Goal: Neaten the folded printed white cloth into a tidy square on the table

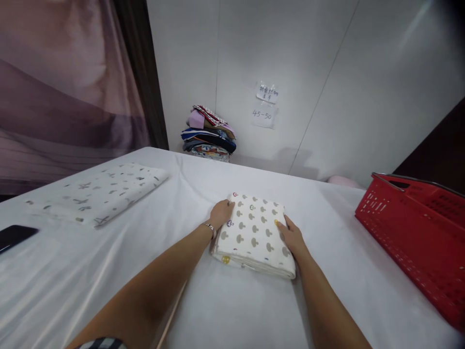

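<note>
Red basket [414, 232] cut off at right edge; wall notes [266, 104] unreadable; phone [14, 236] cropped left.

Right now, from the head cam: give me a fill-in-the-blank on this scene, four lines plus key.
1. Both hands rest on the edges of a folded cloth printed with ____ shapes.
2. The basket at the right is ____ in colour.
3. The left hand has a ____ on its wrist.
4. The black phone lies at the table's far ____ edge.

Missing words: mushroom; red; bracelet; left
</note>
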{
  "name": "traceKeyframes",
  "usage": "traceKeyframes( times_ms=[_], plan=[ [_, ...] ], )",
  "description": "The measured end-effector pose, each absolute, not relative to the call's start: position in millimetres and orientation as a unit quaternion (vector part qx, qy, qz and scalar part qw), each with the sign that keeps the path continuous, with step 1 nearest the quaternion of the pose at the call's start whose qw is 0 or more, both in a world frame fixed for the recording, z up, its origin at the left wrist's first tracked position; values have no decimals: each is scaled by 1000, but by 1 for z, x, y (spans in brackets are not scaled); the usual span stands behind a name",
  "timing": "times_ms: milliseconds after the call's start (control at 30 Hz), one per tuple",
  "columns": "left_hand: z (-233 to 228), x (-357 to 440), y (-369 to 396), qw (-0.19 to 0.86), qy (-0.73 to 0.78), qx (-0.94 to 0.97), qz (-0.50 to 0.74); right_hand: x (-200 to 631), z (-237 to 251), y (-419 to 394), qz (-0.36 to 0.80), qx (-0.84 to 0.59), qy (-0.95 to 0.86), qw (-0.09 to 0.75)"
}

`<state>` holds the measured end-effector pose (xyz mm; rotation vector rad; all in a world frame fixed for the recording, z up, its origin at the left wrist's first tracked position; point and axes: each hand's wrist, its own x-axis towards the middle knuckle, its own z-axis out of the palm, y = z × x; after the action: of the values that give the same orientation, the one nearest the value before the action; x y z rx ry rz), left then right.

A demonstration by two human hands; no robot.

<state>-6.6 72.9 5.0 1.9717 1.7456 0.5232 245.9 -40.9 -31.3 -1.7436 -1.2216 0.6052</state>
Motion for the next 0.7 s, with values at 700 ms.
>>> traceKeyframes(
  times_ms=[700],
  plan=[
    [-6, 5, 31, 74, 485, 859, 144, 224, -6, 20, 40, -724, -685, 70]
  ],
)
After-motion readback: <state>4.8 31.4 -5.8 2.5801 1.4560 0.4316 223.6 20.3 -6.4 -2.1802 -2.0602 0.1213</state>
